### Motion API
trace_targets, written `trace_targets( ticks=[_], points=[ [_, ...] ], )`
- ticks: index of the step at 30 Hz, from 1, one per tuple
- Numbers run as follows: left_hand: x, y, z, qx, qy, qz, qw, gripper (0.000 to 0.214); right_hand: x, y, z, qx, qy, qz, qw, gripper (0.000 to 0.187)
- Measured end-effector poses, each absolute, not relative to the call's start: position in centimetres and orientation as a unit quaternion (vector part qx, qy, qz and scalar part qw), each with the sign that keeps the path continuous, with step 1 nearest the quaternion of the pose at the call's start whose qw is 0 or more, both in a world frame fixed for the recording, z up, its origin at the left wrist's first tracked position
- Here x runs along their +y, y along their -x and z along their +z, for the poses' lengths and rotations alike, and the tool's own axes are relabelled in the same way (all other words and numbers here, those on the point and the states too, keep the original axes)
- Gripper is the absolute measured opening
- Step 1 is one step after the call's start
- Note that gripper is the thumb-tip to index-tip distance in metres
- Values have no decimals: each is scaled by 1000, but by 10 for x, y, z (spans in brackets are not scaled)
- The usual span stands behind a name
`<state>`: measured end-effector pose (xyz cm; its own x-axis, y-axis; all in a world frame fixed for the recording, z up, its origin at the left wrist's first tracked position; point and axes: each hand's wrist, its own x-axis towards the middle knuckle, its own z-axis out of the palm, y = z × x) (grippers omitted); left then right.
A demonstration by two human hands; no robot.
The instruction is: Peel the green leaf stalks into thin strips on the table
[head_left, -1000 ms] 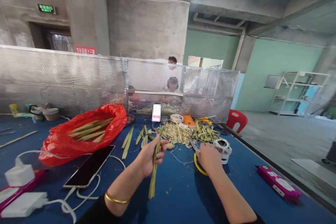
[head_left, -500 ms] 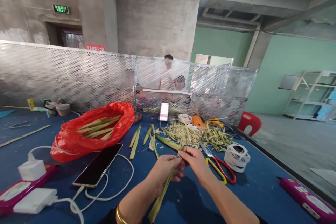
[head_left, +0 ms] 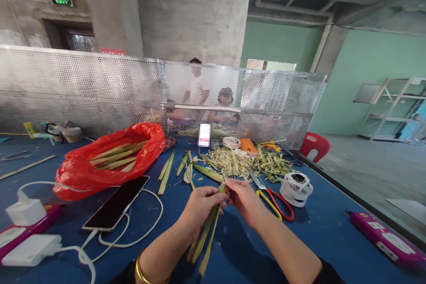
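My left hand (head_left: 199, 208) pinches a small bunch of long green-yellow leaf strips (head_left: 204, 239) near their upper end; their lower ends fan out below it towards me. My right hand (head_left: 245, 202) meets it at the top of the bunch, thumb and fingers closed on the same strips. Another broad green leaf piece (head_left: 209, 172) runs from the joined fingertips up to the left. The fingers partly hide how the pieces meet. Right of my right hand lie scissors (head_left: 274, 202) with one red and one yellow handle, beside a white roll of strip (head_left: 296, 190).
A red plastic bag (head_left: 69, 175) holds more leaf strips. Before it lie a phone (head_left: 116, 204) with a white cable and plugged chargers (head_left: 31, 248). Chopped leaf scraps (head_left: 229, 162) lie behind my hands. A perforated metal screen (head_left: 126, 93) stands beyond, with people behind it.
Several strips now fan apart beneath my left hand, where they hung closer together before. Both hands stay joined at the top of the bunch. The view has shifted slightly.
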<state>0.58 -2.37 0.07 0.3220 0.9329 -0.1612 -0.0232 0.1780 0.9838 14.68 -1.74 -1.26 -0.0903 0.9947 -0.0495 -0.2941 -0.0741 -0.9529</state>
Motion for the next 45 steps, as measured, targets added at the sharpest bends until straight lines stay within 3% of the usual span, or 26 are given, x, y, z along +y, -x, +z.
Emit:
trace_targets(
  ticks=[4,11,18,23,28,32,35,40,43,45],
  points=[
    [-25,-6,2,447,-515,382,624,26,-20,-146,-11,-448,408,581,543,32],
    [-30,-7,5,417,-583,359,598,28,-17,-148,-16,-401,396,643,519,29],
    [-26,-5,6,452,-515,433,585,28,-21,-150,-5,-540,469,403,572,31],
    [-20,-3,-6,451,-594,426,512,25,-26,-143,-2,-580,494,407,504,23],
    [-21,-2,-5,466,-664,392,433,28,-26,-142,-4,-541,513,412,523,21],
    [-23,2,4,482,-668,461,330,22,-26,-145,-2,-515,501,444,535,23],
    [-22,2,7,418,-688,469,362,37,-28,-146,-1,-504,475,520,500,26],
    [-14,1,4,395,-688,420,440,30,-32,-147,0,-495,442,609,435,19],
    [-12,2,4,440,-609,381,538,29,-34,-149,2,-480,435,638,415,15],
    [-13,3,7,439,-537,367,620,29,-33,-151,4,-463,424,652,425,22]
  ],
)
